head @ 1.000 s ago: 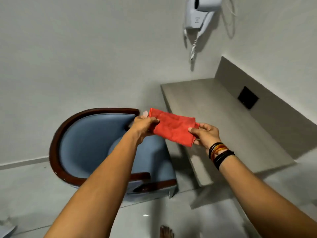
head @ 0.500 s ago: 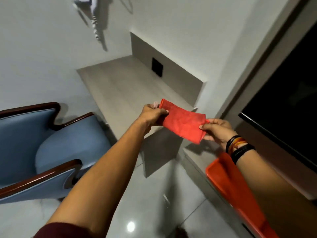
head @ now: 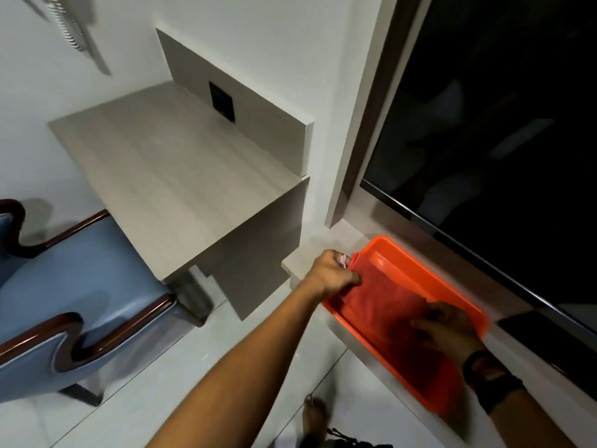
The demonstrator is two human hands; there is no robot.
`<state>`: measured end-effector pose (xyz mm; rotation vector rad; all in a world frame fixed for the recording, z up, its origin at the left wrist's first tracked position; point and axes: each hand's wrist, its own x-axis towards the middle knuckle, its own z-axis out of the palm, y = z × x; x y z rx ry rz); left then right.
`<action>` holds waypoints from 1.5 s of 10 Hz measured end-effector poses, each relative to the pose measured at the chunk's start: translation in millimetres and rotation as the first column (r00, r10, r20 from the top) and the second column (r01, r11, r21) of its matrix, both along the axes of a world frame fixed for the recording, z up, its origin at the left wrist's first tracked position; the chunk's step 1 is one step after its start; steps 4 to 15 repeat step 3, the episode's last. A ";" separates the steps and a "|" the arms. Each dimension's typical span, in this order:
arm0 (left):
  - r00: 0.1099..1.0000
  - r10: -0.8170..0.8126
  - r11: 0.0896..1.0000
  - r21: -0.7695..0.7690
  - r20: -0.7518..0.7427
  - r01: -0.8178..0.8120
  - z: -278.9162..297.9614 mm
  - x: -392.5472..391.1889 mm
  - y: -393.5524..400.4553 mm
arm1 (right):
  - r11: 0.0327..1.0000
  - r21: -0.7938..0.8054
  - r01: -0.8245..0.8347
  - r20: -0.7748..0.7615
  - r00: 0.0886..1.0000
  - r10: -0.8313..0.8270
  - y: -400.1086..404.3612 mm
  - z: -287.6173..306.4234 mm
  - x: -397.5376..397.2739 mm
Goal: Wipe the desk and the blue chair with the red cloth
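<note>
Both hands [head: 336, 273] [head: 447, 329] pinch soft red cloth [head: 384, 302] over glossy rectangular tray [head: 416, 263].

matt wood-grain desk [head: 168, 163]; glossy plastic tray [head: 452, 282]; soft red cloth [head: 384, 302]; smooth blue chair [head: 87, 279].

The chair [head: 74, 286] sits left of the desk [head: 168, 176]. Right of the desk lies a tray [head: 420, 263] (on a ledge [head: 517, 305]), holding the cloth [head: 384, 305].

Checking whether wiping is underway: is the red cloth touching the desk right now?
No, both hands hold the cloth over the orange tray, apart from the desk.
</note>
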<state>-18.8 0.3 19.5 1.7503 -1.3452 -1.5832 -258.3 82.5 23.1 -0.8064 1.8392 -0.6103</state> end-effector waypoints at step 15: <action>0.923 -0.014 0.945 -0.297 0.385 0.138 7.4 -25.1 31.1 | 0.909 0.088 -0.408 -0.620 0.692 0.370 12.6 -21.0 4.6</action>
